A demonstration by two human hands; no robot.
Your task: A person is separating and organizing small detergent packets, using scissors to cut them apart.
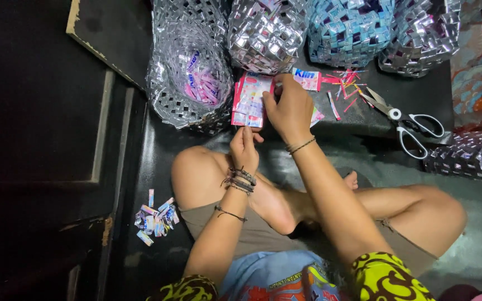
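I sit cross-legged on a dark floor. My right hand (pixel 290 108) reaches forward and grips the right edge of a stack of pink and white printed wrappers (pixel 249 99) lying in front of my knees. My left hand (pixel 244 146) is just below the stack, its fingers pinched closed at the stack's lower edge; what it pinches is hidden. Cord bracelets circle both wrists.
Several woven foil baskets line the far side: an open silver one (pixel 188 67) holding wrappers, a silver one (pixel 266 33), a blue one (pixel 350 30). White-handled scissors (pixel 405 120) and pink trimmings (pixel 344 83) lie right. A pile of folded strips (pixel 154 218) lies left, beside a dark wooden door (pixel 46 139).
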